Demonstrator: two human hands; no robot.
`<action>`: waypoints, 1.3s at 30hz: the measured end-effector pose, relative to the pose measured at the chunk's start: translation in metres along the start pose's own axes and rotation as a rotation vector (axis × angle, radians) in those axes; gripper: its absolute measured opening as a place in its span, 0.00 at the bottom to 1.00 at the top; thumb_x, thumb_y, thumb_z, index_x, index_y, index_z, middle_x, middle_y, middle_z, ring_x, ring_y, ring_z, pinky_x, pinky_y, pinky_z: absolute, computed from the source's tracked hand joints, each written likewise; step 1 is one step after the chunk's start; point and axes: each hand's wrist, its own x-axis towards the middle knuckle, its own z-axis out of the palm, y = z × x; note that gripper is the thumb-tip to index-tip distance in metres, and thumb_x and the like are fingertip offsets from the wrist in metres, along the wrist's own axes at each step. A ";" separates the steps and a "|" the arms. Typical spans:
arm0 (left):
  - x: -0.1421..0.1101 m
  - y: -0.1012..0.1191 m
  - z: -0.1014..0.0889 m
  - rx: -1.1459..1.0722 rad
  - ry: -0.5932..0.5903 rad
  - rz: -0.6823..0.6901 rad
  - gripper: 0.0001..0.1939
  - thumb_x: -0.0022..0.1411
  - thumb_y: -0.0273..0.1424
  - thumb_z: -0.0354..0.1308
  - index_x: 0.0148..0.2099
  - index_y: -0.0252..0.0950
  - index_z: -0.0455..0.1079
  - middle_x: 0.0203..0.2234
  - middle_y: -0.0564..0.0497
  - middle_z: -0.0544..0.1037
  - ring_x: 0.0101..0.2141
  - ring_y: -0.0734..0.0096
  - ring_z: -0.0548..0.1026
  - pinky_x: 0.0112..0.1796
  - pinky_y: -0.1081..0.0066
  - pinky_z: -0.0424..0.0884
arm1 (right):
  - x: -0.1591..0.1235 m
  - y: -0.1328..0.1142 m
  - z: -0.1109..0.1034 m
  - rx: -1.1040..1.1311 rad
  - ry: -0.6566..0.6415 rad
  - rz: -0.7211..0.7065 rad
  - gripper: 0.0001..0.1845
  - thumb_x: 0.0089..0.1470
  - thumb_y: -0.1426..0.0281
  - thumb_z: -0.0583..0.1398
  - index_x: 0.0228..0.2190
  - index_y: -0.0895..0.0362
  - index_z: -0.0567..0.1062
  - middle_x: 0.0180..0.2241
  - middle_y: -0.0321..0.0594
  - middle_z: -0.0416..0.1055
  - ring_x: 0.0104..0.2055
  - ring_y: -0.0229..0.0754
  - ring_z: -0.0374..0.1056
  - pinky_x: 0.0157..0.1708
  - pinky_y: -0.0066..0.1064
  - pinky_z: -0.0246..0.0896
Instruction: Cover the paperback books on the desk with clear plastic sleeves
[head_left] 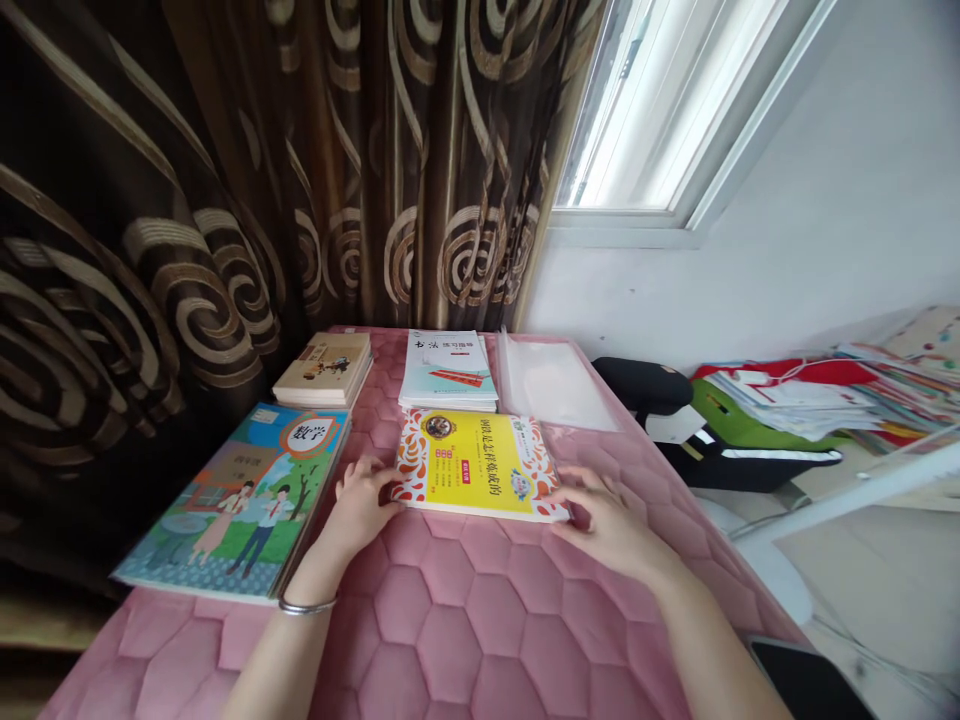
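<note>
A yellow book [480,455] with orange-and-white patterned ends lies face up and sideways on the pink quilted cover. At its left end, my left hand [364,505], with a silver bangle at the wrist, grips the edge between thumb and fingers. My right hand [607,520] holds the opposite end, its index finger over the cover corner and thumb at the near edge. Just beyond is a stack of pale workbooks [450,368], partly overlapped by the yellow book. To the left lies a pile topped by a blue-green maths textbook [247,500].
A stack of small beige books [322,368] sits at the back left. Clear plastic sleeves [555,380] lie back right. A dark patterned curtain [420,150] hangs behind. Right of the bed are piled papers [795,400], a white bar [862,490] and a dark device [806,680].
</note>
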 end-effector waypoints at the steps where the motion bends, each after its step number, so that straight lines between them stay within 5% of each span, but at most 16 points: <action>1: -0.001 0.003 0.004 0.019 0.036 0.003 0.20 0.53 0.30 0.64 0.49 0.50 0.75 0.53 0.46 0.68 0.53 0.50 0.65 0.49 0.51 0.63 | 0.001 -0.006 0.002 -0.023 0.027 -0.005 0.09 0.48 0.65 0.62 0.35 0.47 0.79 0.58 0.40 0.61 0.56 0.56 0.60 0.53 0.53 0.55; 7: -0.005 0.039 0.029 0.051 0.174 0.219 0.12 0.56 0.28 0.64 0.43 0.47 0.76 0.56 0.47 0.69 0.56 0.51 0.63 0.54 0.45 0.56 | 0.008 -0.049 0.029 -0.072 0.140 -0.137 0.10 0.52 0.60 0.63 0.34 0.51 0.77 0.61 0.44 0.60 0.61 0.59 0.54 0.53 0.54 0.55; 12: -0.009 0.071 0.045 0.008 0.152 0.382 0.09 0.62 0.26 0.57 0.41 0.43 0.76 0.47 0.48 0.76 0.51 0.57 0.69 0.56 0.45 0.54 | 0.016 -0.083 0.052 -0.028 0.178 -0.235 0.04 0.56 0.65 0.61 0.33 0.51 0.76 0.55 0.42 0.67 0.57 0.52 0.60 0.54 0.48 0.56; 16: -0.009 0.075 0.049 -0.005 0.176 0.385 0.09 0.63 0.26 0.56 0.39 0.44 0.77 0.43 0.49 0.78 0.48 0.58 0.70 0.55 0.46 0.54 | 0.019 -0.089 0.059 -0.011 0.203 -0.213 0.05 0.57 0.70 0.60 0.31 0.50 0.76 0.50 0.39 0.71 0.52 0.50 0.64 0.52 0.46 0.57; 22: -0.005 0.052 0.038 -0.019 0.217 0.336 0.07 0.60 0.28 0.60 0.35 0.46 0.78 0.41 0.52 0.77 0.48 0.59 0.69 0.55 0.47 0.52 | 0.018 -0.072 0.052 -0.048 0.201 -0.215 0.09 0.59 0.67 0.58 0.34 0.46 0.80 0.52 0.38 0.71 0.55 0.51 0.62 0.50 0.48 0.57; 30: 0.001 0.009 0.010 0.030 0.094 0.176 0.12 0.58 0.25 0.60 0.34 0.50 0.79 0.39 0.51 0.76 0.45 0.60 0.67 0.50 0.50 0.57 | 0.010 -0.004 0.023 0.055 0.008 -0.189 0.17 0.57 0.72 0.57 0.42 0.40 0.79 0.55 0.33 0.69 0.61 0.51 0.56 0.57 0.54 0.54; 39: 0.009 -0.013 0.010 -0.092 -0.003 0.243 0.18 0.59 0.20 0.54 0.40 0.46 0.80 0.35 0.50 0.72 0.40 0.67 0.70 0.44 0.67 0.67 | 0.009 0.018 0.008 0.304 -0.156 -0.162 0.21 0.57 0.76 0.53 0.45 0.45 0.78 0.58 0.37 0.65 0.64 0.47 0.55 0.63 0.52 0.50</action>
